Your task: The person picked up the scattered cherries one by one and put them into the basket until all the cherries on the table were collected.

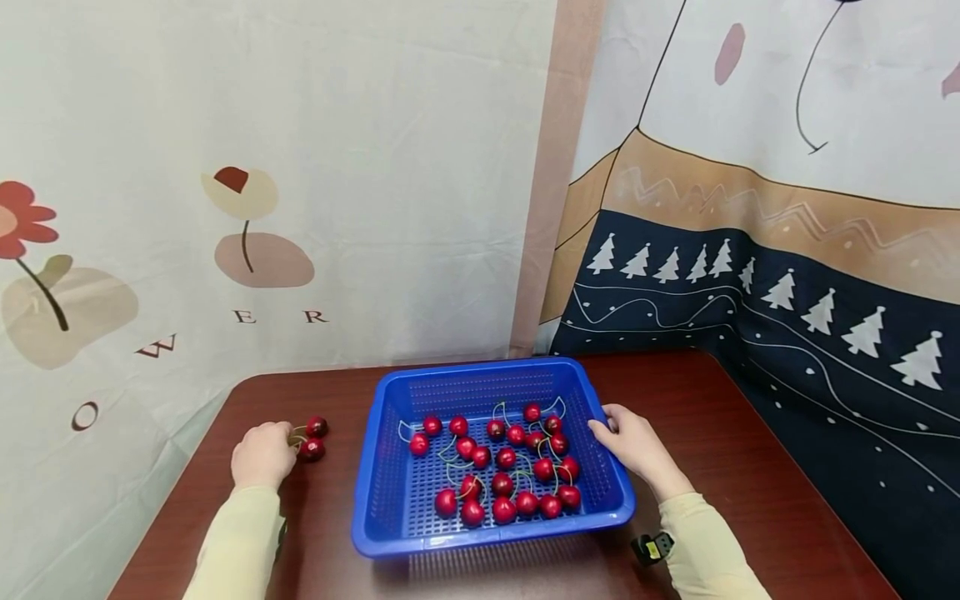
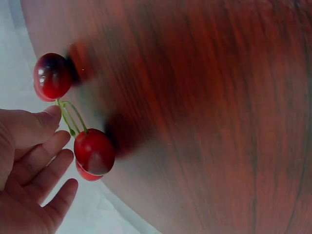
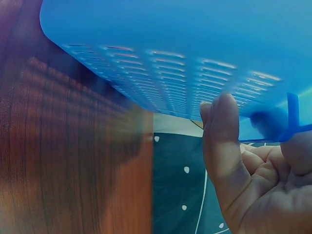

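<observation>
At the left of the table, my left hand (image 1: 262, 455) pinches a small bunch of cherries by their green stems. A dark red cherry (image 2: 52, 76) and a brighter one (image 2: 95, 151) hang from its thumb and fingertips; red edges peek out behind both. The other fingers of that hand are loosely bent. A blue perforated plastic basket (image 1: 426, 542) stands in the middle, with several stemmed cherries (image 1: 504, 483) spread over its floor. My right hand (image 1: 637, 442) grips the basket's right rim, thumb over the edge and fingers against the outer wall (image 3: 170, 80).
The dark red wooden table (image 1: 720, 467) has rounded far corners. A pale printed cloth (image 1: 420, 250) hangs behind it, and a dark cloth with white trees (image 1: 675, 308) hangs along the right side. A small black device (image 1: 651, 549) is at my right wrist.
</observation>
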Tool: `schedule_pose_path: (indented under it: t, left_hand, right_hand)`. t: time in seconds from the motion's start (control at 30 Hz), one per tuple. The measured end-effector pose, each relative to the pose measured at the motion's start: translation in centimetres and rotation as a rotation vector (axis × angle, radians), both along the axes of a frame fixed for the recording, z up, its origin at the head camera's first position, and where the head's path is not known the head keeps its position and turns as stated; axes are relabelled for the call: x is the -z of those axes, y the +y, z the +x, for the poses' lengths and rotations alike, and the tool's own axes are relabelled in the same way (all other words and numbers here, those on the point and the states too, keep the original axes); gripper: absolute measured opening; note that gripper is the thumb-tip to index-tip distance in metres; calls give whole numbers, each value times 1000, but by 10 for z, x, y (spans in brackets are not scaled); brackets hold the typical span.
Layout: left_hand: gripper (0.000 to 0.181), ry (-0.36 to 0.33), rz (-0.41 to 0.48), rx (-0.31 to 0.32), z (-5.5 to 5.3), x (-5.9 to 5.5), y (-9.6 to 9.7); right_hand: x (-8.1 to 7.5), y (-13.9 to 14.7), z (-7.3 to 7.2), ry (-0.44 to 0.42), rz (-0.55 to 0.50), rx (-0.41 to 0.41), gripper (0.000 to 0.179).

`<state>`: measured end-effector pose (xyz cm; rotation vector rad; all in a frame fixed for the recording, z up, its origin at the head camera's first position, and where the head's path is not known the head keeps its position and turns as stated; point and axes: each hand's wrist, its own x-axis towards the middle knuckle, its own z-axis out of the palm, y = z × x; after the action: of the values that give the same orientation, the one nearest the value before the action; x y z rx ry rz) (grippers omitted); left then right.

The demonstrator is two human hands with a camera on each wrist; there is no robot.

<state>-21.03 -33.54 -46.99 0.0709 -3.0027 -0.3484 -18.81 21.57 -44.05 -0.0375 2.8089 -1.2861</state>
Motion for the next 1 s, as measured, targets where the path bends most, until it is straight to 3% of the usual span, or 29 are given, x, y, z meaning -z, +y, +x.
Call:
schedule_pose_path:
  t: [0.27,0.7,1.0]
  left_hand:
    - [6,30,-16,65,-4,7,-2]
    - [16,-52,-60,48,-2,1,1]
    - [18,-30,-135,82,0,6,2]
  right_hand:
    - [0,0,0,-2,0,3,45]
    - [-1,-1,0,-3,3,3,45]
    - [-1,-1,0,-4,5,3,45]
